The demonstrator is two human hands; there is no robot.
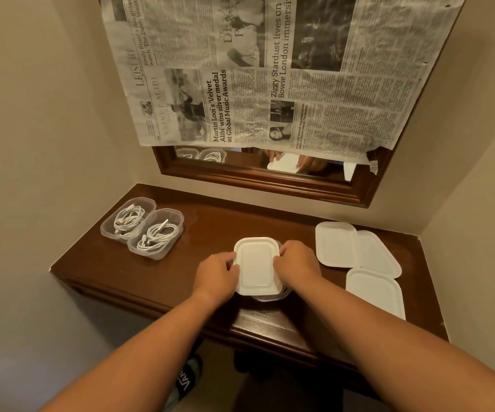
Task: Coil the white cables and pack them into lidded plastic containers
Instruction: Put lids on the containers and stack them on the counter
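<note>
A white lid lies on top of a clear plastic container near the front edge of the dark wooden table. My left hand grips the lid's left edge, and my right hand grips its right edge, fingers curled over the rim. What is inside this container is hidden by the lid. At the back left stand two open clear containers, each holding a coiled white cable.
Three loose white lids lie overlapping on the right side of the table. A wood-framed mirror hangs behind, mostly covered with newspaper. Walls close in on both sides.
</note>
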